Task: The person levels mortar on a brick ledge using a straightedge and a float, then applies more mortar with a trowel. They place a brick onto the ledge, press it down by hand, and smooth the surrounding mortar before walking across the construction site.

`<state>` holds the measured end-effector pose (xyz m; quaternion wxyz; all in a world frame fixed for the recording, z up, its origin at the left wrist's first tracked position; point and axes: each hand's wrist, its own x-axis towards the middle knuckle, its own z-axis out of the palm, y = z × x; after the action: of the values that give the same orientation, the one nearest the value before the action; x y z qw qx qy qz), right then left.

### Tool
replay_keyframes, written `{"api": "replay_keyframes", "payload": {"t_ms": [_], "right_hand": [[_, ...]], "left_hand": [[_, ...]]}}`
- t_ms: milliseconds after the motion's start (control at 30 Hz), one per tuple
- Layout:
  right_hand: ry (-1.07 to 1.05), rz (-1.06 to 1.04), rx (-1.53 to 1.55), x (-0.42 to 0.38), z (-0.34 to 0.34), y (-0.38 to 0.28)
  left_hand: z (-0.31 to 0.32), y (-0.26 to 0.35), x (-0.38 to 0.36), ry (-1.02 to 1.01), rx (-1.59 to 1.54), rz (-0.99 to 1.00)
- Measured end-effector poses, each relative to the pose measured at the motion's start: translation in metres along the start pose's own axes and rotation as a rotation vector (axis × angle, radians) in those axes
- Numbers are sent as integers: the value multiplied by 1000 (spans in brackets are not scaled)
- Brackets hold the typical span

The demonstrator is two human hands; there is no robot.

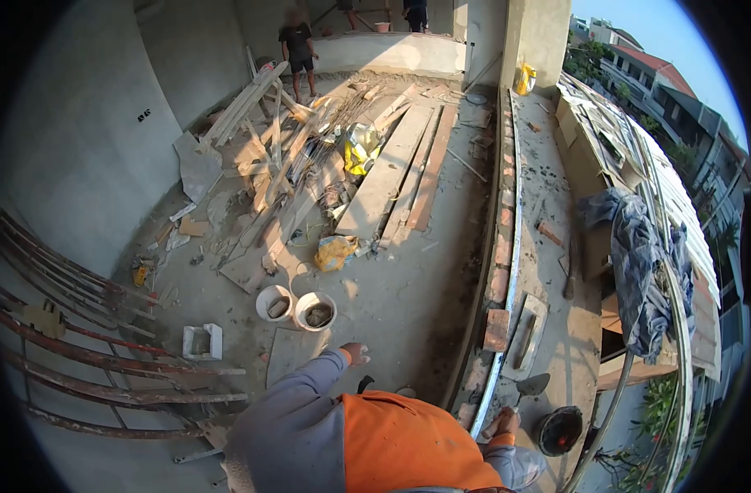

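My left hand (356,353) is held out over the grey floor, empty, with its fingers loosely apart. Low on the right, my right hand (504,422) is closed around the handle of a trowel (533,384), whose grey blade points up and right. Beside that hand runs a long metal straightedge (518,197) along a low curved brick edge (499,275). A loose brick (496,330) rests on this edge, ahead of the right hand. A rectangular float (527,337) lies on the ledge to its right. A black bucket (559,431) stands right of my right hand.
Two white buckets (316,312) stand ahead of my left hand. Planks (392,177) and debris cover the floor beyond. Metal frames (104,353) lie at left. Blue-grey cloth (634,263) hangs over rails at right. A person (297,49) stands at the back, with others partly visible farther off.
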<state>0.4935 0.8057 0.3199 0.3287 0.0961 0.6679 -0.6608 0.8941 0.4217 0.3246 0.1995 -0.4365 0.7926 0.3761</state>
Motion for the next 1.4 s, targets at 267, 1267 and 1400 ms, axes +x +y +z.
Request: {"api": "replay_keyframes", "payload": {"t_ms": [267,1267,1400], "right_hand": [[-1,-35,-1,-9,-4,-8],[213,71,-108,-37,-68,9],[224,39,-115,-51,-64,-3]], "left_hand": [[-5,40,6,-50,-32,32],[18,95,46,-128,119,150],[18,104,44,-120,120,197]]}}
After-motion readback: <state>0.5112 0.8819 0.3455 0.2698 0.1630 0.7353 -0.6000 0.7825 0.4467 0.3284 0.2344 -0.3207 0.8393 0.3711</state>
